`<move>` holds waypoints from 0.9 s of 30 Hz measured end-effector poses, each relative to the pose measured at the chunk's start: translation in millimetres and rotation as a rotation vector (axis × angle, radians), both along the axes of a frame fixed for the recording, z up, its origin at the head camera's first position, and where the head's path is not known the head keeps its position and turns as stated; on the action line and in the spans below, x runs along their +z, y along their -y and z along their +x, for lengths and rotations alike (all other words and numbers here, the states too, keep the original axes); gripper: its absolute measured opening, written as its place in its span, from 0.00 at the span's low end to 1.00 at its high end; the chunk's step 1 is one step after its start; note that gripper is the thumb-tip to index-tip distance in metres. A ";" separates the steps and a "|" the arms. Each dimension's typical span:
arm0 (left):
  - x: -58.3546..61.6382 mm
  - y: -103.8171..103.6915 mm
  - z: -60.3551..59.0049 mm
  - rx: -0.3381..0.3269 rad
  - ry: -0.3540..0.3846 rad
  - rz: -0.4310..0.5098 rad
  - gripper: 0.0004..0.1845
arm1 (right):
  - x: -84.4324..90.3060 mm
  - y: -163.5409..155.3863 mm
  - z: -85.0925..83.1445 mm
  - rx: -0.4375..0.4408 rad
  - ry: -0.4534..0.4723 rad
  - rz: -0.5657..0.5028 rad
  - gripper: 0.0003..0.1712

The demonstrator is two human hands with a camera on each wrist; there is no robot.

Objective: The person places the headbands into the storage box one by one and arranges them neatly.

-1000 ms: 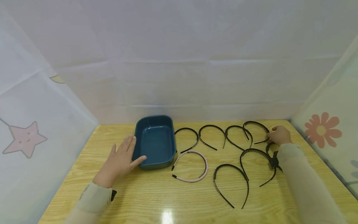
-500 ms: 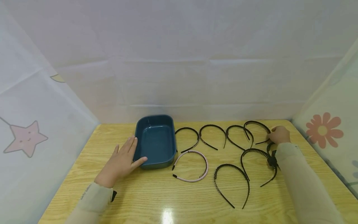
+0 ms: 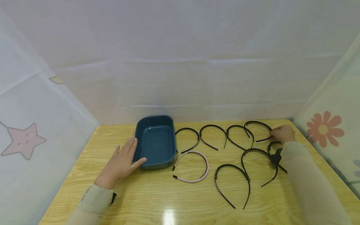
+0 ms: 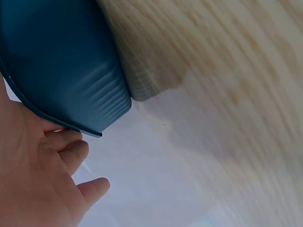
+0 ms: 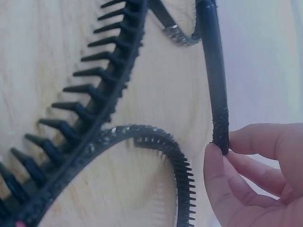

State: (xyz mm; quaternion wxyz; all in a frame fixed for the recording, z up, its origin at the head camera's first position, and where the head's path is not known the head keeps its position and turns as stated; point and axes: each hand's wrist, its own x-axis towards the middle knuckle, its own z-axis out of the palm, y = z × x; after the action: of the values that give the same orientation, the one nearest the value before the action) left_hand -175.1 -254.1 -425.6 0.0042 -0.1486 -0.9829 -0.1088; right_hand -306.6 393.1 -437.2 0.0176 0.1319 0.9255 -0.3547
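My left hand (image 3: 121, 162) lies against the left side of a deep blue rectangular dish (image 3: 158, 147), fingers straight and thumb reaching over its near corner. In the left wrist view the fingertips (image 4: 71, 142) sit along the rim of the dish. At the back right, my right hand (image 3: 283, 133) pinches a black toothed headband (image 3: 257, 122) by its right side. The right wrist view shows thumb and fingers closed on a dark, glittery part of a headband (image 5: 218, 94). Just below that hand, the sleeve partly covers a black headband with a bow (image 3: 275, 157).
Several black headbands (image 3: 212, 126) line the back of the wooden table (image 3: 146, 200). In front of them lie a pink headband (image 3: 207, 164) and two more black ones, one nearer the front edge (image 3: 225, 165). Fabric walls (image 3: 180, 87) enclose the back and sides.
My right hand has shifted slightly right, and more of the bow headband shows beside the sleeve. The pinched headband has moved only slightly. My left hand stays at the dish.
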 end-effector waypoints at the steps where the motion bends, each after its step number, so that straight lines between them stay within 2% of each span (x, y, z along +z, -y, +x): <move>1: -0.6 0.4 -0.2 -0.001 -0.002 -0.001 0.52 | 0.7 -0.4 0.2 -0.004 0.003 -0.013 0.27; 7: -4.3 2.1 -1.5 -0.003 -0.007 -0.005 0.52 | 5.9 0.4 4.2 -0.043 0.009 -0.110 0.28; 14: -7.9 3.2 -1.4 -0.006 -0.013 -0.004 0.52 | 10.9 1.0 10.5 -0.061 -0.036 -0.285 0.31; 23: -8.9 3.5 -1.6 -0.007 -0.023 0.005 0.52 | 23.6 7.5 17.8 -0.062 -0.097 -0.361 0.33; 27: -7.9 3.6 -2.4 -0.009 -0.025 0.013 0.51 | 26.8 13.4 22.5 -0.072 -0.144 -0.356 0.31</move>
State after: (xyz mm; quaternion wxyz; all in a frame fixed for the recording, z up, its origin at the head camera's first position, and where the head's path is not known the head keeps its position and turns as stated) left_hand -177.4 -257.7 -433.5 0.0169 -0.1543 -0.9814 -0.1133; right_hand -284.1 379.7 -410.4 -0.0385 0.1341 0.8415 -0.5219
